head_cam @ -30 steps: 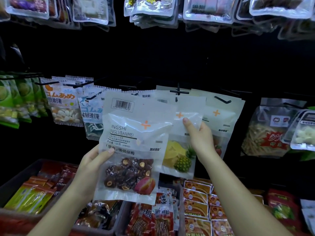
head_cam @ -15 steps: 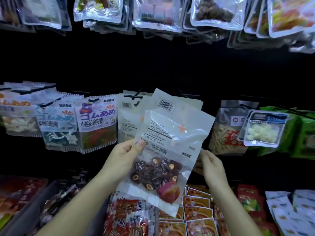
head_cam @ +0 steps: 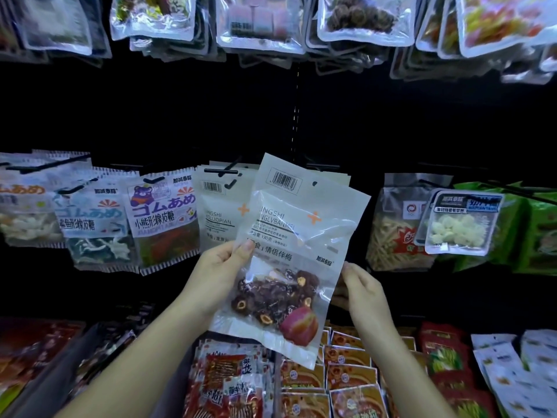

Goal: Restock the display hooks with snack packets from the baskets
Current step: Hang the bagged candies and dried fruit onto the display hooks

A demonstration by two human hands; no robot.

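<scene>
1. Nearest, at 6 o'clock: baskets of red snack packets low in the view, orange ones just right of them. Both forearms reaching up over these.
2. Left hand pinching the dried plum packet by its left edge, thumb pressed on the front, fingers hidden behind. Definitely grasping it.
3. Right hand at 3 o'clock of the packet, fingers curled behind the right edge. Touching or just beside it, can't tell if really gripping. Holding nothing else visible.
4. Packet sits between both hands, tilted, long axis running from 7 o'clock up to 1 o'clock. Barcode end up, fruit end down.
5. Key bit: the hang hole at the packet's top, near 12 o'clock of the hands, well above both. Left hand carries the packet, so probably the one steering.
6. Farther back: display hook with matching white pineapple packets at 11 o'clock of the hole. Hole not on any hook yet. Guessing the packet needs straightening upright and a nudge toward a hook tip. Which hook is meant, can't say.
7. Farthest: gummy packets at 9 o'clock, more bags on the top row at 12.
</scene>
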